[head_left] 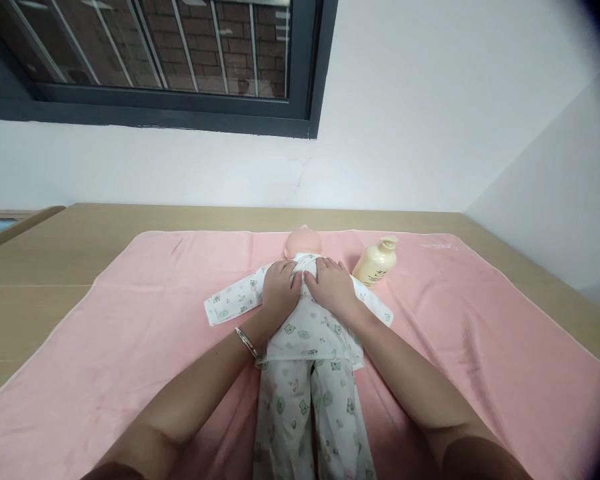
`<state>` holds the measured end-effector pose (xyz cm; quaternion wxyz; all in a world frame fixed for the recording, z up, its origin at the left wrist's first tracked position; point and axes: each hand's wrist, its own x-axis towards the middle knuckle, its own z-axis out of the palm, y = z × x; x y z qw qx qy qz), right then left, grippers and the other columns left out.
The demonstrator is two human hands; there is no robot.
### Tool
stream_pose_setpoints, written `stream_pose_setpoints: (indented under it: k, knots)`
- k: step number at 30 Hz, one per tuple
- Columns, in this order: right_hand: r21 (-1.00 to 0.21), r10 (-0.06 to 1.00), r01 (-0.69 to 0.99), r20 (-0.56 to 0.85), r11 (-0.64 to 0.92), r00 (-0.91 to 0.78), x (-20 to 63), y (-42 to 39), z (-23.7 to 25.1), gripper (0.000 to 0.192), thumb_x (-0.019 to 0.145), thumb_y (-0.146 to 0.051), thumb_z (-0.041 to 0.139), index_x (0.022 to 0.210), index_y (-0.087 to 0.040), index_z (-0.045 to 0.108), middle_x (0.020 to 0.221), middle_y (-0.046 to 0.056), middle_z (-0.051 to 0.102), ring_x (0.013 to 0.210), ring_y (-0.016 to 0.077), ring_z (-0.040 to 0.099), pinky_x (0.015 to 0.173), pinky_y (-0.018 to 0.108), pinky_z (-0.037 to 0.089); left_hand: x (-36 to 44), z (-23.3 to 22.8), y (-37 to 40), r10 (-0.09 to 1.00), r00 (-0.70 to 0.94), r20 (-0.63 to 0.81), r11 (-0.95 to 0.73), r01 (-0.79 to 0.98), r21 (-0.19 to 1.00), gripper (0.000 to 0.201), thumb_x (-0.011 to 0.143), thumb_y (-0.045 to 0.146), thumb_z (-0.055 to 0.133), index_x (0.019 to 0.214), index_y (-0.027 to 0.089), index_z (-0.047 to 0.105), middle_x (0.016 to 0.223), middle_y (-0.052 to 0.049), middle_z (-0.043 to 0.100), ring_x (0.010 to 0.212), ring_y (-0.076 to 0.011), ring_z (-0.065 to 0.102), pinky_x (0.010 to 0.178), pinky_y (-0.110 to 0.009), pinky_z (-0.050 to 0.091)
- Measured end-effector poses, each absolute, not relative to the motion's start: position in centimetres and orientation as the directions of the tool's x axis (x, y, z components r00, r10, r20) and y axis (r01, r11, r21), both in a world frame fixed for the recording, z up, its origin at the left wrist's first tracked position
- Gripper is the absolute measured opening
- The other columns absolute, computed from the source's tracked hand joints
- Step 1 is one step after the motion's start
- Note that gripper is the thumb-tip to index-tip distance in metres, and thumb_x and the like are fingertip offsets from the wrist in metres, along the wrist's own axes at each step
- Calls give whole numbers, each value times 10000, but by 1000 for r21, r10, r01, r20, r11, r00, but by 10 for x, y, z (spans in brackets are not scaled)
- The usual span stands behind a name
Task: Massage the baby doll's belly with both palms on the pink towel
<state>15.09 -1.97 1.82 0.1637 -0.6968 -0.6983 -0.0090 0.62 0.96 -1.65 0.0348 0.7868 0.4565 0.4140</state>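
Note:
A baby doll (303, 241) lies on its back on a pink towel (145, 313), head pointing away from me, dressed in white pyjamas (307, 373) printed with small green figures. My left hand (280, 288) rests flat on the doll's upper chest on the left side, fingers spread, with a silver bangle on the wrist. Pressed flat on the chest beside it is my right hand (334, 285), nearly touching the left. Neither hand grips anything. The doll's chest is mostly hidden under my palms.
A cream pump bottle (376, 262) lies tilted on the towel just right of the doll's shoulder. The towel covers a wooden tabletop (35, 267) set against a white wall. A dark-framed window (180, 67) is above left.

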Motion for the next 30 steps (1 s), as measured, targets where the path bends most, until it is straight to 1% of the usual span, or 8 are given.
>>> stream_pose_setpoints:
  k: [3, 6, 12, 18, 23, 26, 30]
  knots:
    - [-214, 965, 976, 262, 33, 25, 150, -21, 18, 420, 964, -408, 376, 1162, -98, 578, 1256, 170, 596, 1203, 271, 499, 1044, 391, 279, 7, -18, 10, 755, 206, 623, -570, 677, 466, 223, 897, 260, 487, 1044, 173, 630, 1049, -89, 682, 1032, -239, 597, 972, -409, 465]
    - [-209, 966, 977, 258, 31, 25, 148, -24, 21, 401, 965, -401, 382, 1131, -100, 588, 1203, 166, 619, 1160, 264, 523, 1024, 376, 296, 7, -19, 12, 780, 188, 597, -542, 679, 494, 234, 887, 264, 492, 1066, 184, 620, 1071, -87, 678, 1049, -244, 596, 977, -417, 462]
    - [-207, 965, 978, 260, 25, 30, 146, -25, 25, 396, 971, -408, 371, 1117, -109, 585, 1154, 160, 635, 1127, 255, 539, 995, 362, 315, 6, -16, 15, 802, 198, 563, -517, 703, 489, 283, 870, 239, 485, 1108, 143, 603, 1136, -124, 663, 1090, -269, 582, 993, -442, 453]
    - [-196, 964, 981, 263, 16, 36, 145, -24, 21, 410, 974, -412, 375, 1159, -109, 580, 1223, 166, 614, 1179, 264, 526, 1008, 369, 329, 5, -18, 16, 812, 204, 546, -511, 701, 497, 286, 872, 241, 483, 1115, 150, 601, 1133, -113, 668, 1077, -268, 586, 990, -452, 456]
    - [-119, 953, 993, 302, 8, 28, 140, -26, 14, 418, 990, -325, 329, 1244, -76, 549, 1306, 188, 567, 1244, 266, 492, 1069, 390, 298, 7, -20, 17, 801, 196, 566, -501, 738, 453, 303, 873, 243, 477, 1136, 148, 595, 1165, -129, 656, 1119, -277, 576, 1028, -453, 430]
    - [-50, 948, 998, 319, 23, -6, 133, -33, 15, 429, 996, -278, 292, 1249, -40, 546, 1274, 204, 585, 1222, 277, 511, 1073, 396, 306, 7, -19, 18, 803, 222, 553, -508, 740, 440, 315, 867, 245, 479, 1149, 154, 587, 1163, -125, 653, 1111, -278, 574, 1004, -448, 440]
    - [35, 945, 997, 319, 66, -74, 127, -48, 21, 446, 997, -267, 282, 1245, -5, 545, 1216, 236, 605, 1157, 298, 549, 1042, 405, 341, 5, -18, 19, 798, 274, 537, -534, 734, 419, 332, 869, 233, 462, 1172, 165, 581, 1155, -120, 648, 1081, -272, 576, 965, -439, 451]
